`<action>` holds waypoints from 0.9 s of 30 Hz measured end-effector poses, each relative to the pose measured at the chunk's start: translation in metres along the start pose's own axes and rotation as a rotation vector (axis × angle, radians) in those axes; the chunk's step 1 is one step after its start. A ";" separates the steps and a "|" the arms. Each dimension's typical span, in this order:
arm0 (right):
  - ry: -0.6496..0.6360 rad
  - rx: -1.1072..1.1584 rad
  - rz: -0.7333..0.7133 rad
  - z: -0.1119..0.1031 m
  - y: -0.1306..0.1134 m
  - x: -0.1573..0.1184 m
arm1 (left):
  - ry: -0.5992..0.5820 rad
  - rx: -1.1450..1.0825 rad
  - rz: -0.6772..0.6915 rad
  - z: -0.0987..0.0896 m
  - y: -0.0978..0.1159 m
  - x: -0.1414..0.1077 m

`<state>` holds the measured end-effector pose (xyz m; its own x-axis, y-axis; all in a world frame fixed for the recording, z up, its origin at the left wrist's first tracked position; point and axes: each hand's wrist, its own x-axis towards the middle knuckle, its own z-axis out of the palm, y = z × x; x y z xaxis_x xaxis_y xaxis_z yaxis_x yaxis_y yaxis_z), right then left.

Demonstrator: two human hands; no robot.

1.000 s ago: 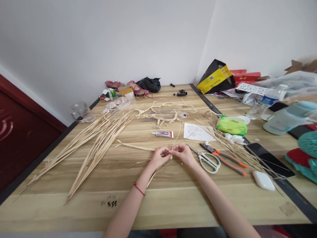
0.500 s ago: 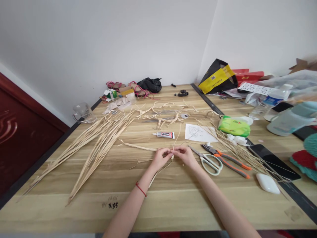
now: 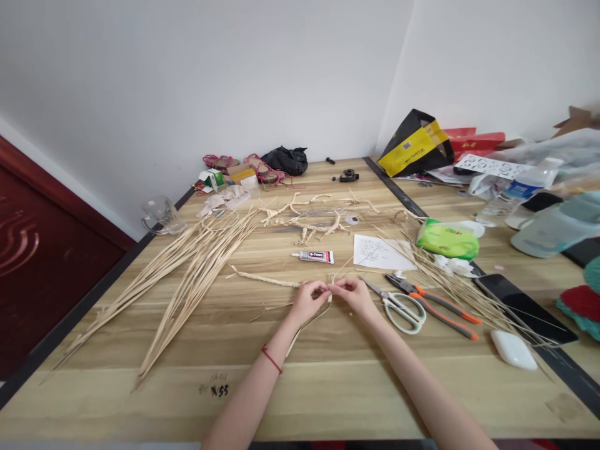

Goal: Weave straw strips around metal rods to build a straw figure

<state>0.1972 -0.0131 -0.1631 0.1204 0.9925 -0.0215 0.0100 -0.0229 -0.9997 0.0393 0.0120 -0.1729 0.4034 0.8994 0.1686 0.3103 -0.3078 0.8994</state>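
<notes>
My left hand (image 3: 310, 300) and my right hand (image 3: 354, 294) meet fingertip to fingertip near the middle of the wooden table. Both pinch a pale wrapped straw piece (image 3: 329, 299) between thumbs and fingers; most of the grip is hidden. A wrapped straw length (image 3: 265, 277) extends leftward from behind my left hand. One thin strand slants up to the right from my fingers, and another trails down beneath my left wrist. Beyond the hands lies a tube of glue (image 3: 316, 256). Scissors (image 3: 402, 309) with pale handles rest just right of my right hand.
Orange-handled pliers (image 3: 435, 305) lie beside the scissors. Two bundles of straw strands (image 3: 187, 300) spread at left, with more strands (image 3: 450, 281) at right. Woven straw figures (image 3: 323, 226), a handwritten note (image 3: 382, 252), a tissue pack (image 3: 447, 239) and a phone (image 3: 525, 307) also lie there.
A strand that stood upright above my fingers now slants to the right. My hands remain together at the straw piece. The whole view has shifted slightly.
</notes>
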 end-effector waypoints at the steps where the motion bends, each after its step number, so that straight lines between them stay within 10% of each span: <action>1: 0.000 0.010 0.000 0.001 0.000 0.001 | 0.002 0.009 0.002 0.000 0.000 0.000; 27: -0.066 0.048 -0.073 0.002 -0.001 0.001 | 0.022 0.056 -0.016 -0.001 0.006 0.001</action>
<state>0.1957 -0.0122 -0.1624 0.0557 0.9971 0.0524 -0.0310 0.0541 -0.9981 0.0408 0.0114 -0.1673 0.3788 0.9109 0.1635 0.3643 -0.3092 0.8785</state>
